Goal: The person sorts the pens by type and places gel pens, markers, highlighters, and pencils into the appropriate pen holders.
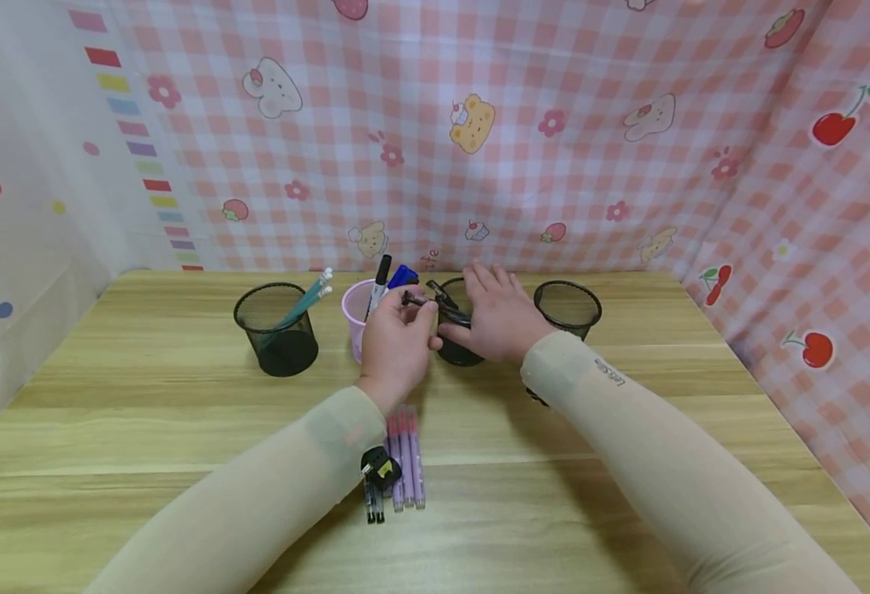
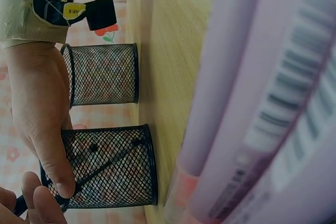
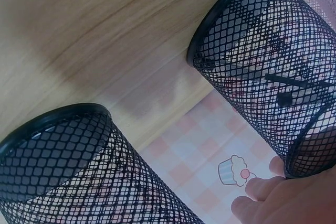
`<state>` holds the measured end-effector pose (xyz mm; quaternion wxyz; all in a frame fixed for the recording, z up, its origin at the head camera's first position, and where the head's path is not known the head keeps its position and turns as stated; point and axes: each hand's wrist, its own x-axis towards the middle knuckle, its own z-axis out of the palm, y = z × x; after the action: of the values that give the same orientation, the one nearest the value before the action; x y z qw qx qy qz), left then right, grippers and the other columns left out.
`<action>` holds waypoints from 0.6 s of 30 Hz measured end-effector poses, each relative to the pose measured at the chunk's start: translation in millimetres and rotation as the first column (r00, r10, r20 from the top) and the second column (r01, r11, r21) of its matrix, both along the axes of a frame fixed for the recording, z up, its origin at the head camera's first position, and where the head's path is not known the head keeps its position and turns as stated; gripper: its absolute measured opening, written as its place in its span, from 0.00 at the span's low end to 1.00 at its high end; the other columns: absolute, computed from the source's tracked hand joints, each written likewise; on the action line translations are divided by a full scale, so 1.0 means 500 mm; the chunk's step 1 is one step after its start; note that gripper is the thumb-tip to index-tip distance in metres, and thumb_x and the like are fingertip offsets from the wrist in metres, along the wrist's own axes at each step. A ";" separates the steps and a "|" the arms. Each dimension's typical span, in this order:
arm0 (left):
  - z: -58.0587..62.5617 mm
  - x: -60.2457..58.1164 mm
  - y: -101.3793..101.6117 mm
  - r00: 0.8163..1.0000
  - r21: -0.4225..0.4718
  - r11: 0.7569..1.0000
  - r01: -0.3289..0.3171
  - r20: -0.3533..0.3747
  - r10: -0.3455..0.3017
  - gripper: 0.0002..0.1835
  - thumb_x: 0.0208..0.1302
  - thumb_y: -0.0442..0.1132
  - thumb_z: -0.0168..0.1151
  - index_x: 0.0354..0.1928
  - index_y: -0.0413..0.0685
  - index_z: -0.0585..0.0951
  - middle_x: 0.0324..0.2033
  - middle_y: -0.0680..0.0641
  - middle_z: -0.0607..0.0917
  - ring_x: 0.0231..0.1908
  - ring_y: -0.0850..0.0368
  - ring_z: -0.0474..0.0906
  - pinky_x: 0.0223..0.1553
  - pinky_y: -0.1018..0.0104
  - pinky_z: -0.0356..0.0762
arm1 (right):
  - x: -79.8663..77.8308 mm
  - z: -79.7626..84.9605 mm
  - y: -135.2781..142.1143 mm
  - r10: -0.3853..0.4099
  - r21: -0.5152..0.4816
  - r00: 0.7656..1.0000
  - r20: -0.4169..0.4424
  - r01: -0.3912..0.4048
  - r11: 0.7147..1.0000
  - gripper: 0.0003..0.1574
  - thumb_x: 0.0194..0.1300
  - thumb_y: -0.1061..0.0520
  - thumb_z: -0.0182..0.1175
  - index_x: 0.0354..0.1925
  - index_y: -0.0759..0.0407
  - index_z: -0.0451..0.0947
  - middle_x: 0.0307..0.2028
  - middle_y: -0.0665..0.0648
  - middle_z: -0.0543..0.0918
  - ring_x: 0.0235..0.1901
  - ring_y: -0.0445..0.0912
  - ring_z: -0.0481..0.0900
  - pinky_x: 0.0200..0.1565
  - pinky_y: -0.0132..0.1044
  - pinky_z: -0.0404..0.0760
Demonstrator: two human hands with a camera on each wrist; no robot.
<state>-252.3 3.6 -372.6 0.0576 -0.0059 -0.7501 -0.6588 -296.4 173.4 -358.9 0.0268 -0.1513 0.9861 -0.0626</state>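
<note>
My left hand (image 1: 401, 342) pinches a slim dark pen (image 1: 416, 299) above the rim of the middle black mesh pen cup (image 2: 113, 182). Through that cup's mesh, dark pens (image 3: 286, 80) show inside, and black pen ends stick out at the top. Around the rim of the same cup, my right hand (image 1: 505, 313) holds with its thumb on the near side and its fingers (image 3: 262, 187) outside the far side. Just left of it stands a pink mesh cup (image 1: 353, 309) with a black-capped marker (image 1: 380, 280) and blue-capped markers (image 1: 403, 276), partly hidden by my left hand.
A black mesh cup (image 1: 286, 355) holding teal pencils (image 1: 303, 305) stands at the left. Another black mesh cup (image 1: 569, 307) stands at the right. Several lilac pens (image 1: 408, 470) and clear pens with black ends (image 1: 374, 505) lie on the wooden table (image 1: 554, 511) near my left forearm.
</note>
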 end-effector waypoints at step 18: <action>0.003 0.008 -0.003 1.000 -0.001 1.000 0.022 0.005 -0.022 0.17 0.77 0.39 0.62 0.64 0.50 0.78 0.50 0.43 0.91 0.25 0.58 0.85 0.35 0.55 0.89 | 0.000 -0.002 0.000 -0.004 -0.003 1.000 0.007 0.004 1.000 0.65 0.74 0.23 0.51 0.85 0.61 0.39 0.86 0.62 0.42 0.85 0.63 0.38 0.83 0.60 0.40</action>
<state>-248.4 1.9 -371.1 0.0486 -0.0126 -0.7505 -0.6590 -296.6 173.2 -359.8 0.0297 -0.1492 0.9863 -0.0645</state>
